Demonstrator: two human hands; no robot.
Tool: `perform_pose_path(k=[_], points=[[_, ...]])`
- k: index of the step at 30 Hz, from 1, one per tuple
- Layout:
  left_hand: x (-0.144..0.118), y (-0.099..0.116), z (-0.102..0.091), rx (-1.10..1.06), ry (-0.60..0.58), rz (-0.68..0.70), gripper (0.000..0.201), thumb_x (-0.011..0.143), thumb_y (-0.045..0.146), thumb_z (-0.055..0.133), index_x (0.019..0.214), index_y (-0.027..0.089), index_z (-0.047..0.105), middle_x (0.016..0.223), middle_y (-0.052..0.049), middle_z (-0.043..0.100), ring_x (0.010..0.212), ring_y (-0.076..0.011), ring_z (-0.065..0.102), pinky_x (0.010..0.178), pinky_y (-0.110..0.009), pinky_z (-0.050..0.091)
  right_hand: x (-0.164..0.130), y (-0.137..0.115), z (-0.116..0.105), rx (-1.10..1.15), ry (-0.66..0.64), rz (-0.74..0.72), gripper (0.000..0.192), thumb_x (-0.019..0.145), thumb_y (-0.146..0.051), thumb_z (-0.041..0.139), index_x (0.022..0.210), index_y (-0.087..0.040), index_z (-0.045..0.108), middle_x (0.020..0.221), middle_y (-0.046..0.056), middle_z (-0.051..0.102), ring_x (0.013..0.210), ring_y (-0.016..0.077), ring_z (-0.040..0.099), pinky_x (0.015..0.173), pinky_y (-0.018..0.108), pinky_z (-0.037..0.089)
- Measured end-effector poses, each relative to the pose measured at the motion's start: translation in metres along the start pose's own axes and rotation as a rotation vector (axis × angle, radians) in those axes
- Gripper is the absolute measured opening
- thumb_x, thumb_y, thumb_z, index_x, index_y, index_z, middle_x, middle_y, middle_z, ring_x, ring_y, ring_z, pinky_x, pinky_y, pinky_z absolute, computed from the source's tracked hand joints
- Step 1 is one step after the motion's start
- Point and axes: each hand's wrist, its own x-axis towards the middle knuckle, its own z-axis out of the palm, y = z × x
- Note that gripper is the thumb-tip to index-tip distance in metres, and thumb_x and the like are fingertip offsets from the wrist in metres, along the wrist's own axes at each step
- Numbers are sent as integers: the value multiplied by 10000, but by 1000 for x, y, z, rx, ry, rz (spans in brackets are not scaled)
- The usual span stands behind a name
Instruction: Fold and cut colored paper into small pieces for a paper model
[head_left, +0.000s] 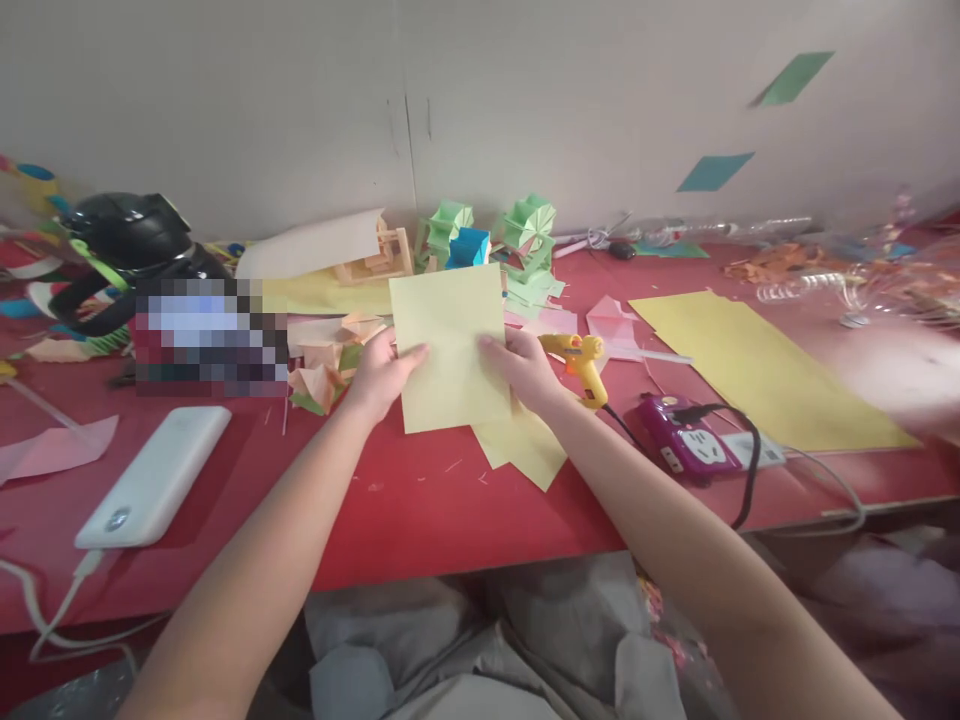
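Note:
A pale yellow sheet of paper (452, 375) is held up over the red table, facing me. My left hand (384, 372) grips its left edge, thumb on the front and fingers behind. On the opposite edge, my right hand (529, 372) pinches it the same way. Beneath and slightly right, more pale yellow paper pieces (529, 450) lie on the table. A yellow glue gun (581, 362) rests just right of my right hand. Folded peach paper pieces (319, 375) lie left of my left hand.
Green folded paper models (529, 225) stand by the wall. A purple power socket (686, 435) with cables and a large yellow sheet (772, 370) are at right. At left are a white power bank (155, 475) and a black bottle (127, 235).

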Motion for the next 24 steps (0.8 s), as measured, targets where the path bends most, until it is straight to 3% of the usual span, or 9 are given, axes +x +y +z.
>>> perform_pose_path(k=[4,11,17,21,24], points=[[-1,2,-1,75,-34,-13,435,701,411,849,1024,165,693,990,-112,777,911,-296,740,854,-451,586,-2,-6,-4,37,19,-39,346,766,-491,750,982,-226,698,1018,80,770,947,270,740,832,427,607],[-2,9,-7,95,7,-121,442,656,373,865,1007,177,680,856,-98,761,791,-299,734,720,-433,587,-5,-2,-7,-43,0,-41,414,860,-510,626,1193,-264,623,1079,75,763,994,256,734,832,423,609],[-8,6,-7,2,26,-81,415,722,357,800,1083,182,695,965,-85,770,920,-296,735,842,-429,583,-7,4,-1,-415,39,-312,359,963,-365,476,1239,-236,666,1186,92,739,1158,264,678,989,442,552],[-13,5,-6,-99,95,-98,420,752,445,769,1076,188,694,992,-84,768,997,-309,723,863,-425,580,-9,7,7,-642,-81,-528,401,990,-270,416,1285,-204,680,1361,122,661,1290,255,617,1090,442,496],[-14,5,-5,-117,120,-69,447,811,562,698,1070,197,689,997,-93,763,1030,-312,715,875,-424,577,-10,8,11,-763,-156,-581,421,999,-245,409,1338,-211,656,1447,137,593,1341,251,578,1101,442,492]])
